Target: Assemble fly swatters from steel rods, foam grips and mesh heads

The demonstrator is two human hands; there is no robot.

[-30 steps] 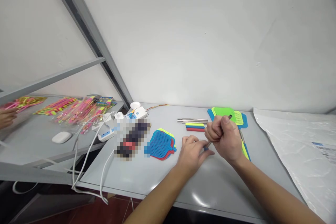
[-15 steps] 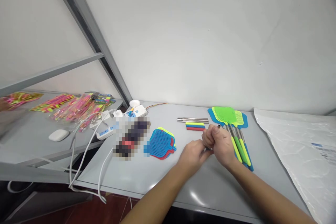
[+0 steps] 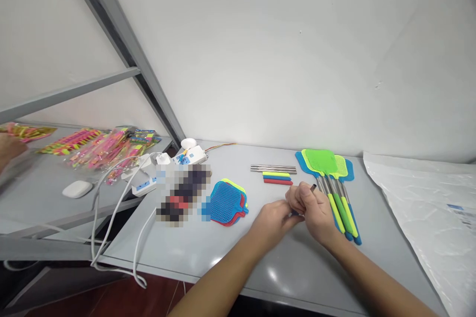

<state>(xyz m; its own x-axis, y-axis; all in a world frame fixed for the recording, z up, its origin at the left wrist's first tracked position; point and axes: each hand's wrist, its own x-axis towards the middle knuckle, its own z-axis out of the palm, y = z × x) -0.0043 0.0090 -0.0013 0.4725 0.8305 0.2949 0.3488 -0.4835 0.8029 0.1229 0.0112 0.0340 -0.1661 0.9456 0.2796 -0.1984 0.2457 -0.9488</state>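
Note:
Both my hands are closed and pressed together above the front half of the table. My right hand (image 3: 316,210) is wrapped round a thin metal rod (image 3: 313,187), whose end pokes out past the thumb. My left hand (image 3: 273,223) is closed against it; a small dark bluish bit shows between the hands, but the fingers hide what it is. Behind them lie several loose metal rods (image 3: 273,169) and the yellow, blue and red handle sleeves (image 3: 277,178). Left of the hands is a pile of fly swatter heads (image 3: 226,202), blue on top. To the right lie several assembled fly swatters (image 3: 340,208).
A clear plastic sheet (image 3: 420,208) covers the table's right side. At left are power strips (image 3: 145,186), white cables (image 3: 122,213) and a pixelated item (image 3: 186,195). Beyond the metal frame, another person's hand (image 3: 11,148) is by colourful packets (image 3: 107,148).
The view has shifted slightly. The rod end by my right thumb now points out further to the right. The other person's hand shows more at far left.

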